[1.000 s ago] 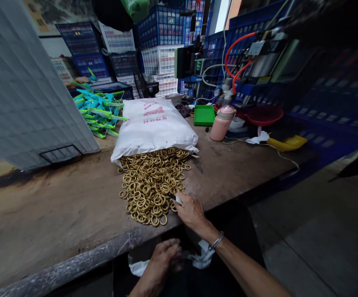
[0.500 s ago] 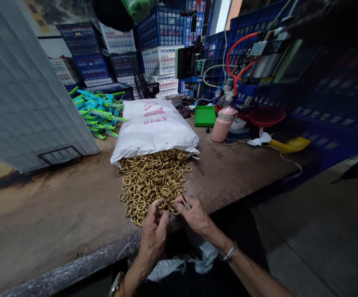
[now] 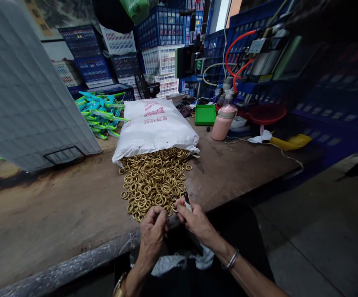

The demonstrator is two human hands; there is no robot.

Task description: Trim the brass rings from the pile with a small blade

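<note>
A pile of brass rings (image 3: pixel 154 181) spills from the mouth of a white sack (image 3: pixel 155 126) lying on a worn wooden bench (image 3: pixel 58 206). Both my hands meet at the pile's near edge. My left hand (image 3: pixel 152 237) has its fingers pinched together at a ring. My right hand (image 3: pixel 195 220) is closed on a small dark tool with a pale tip (image 3: pixel 187 203), held upright beside the rings. A white plastic bag (image 3: pixel 179 262) lies in my lap below the bench edge.
A grey panel (image 3: pixel 27 99) leans at the left. Teal and green plastic parts (image 3: pixel 100 111) are heaped behind the sack. A green tray (image 3: pixel 205 115), pink bottle (image 3: pixel 222 123), red bowl (image 3: pixel 267 114) and yellow scoop (image 3: pixel 290 142) stand at the right; stacked crates (image 3: pixel 160 57) fill the back.
My left hand came up from my lap to the near edge of the ring pile. My right hand drew back from the pile toward it, so both hands now meet.
</note>
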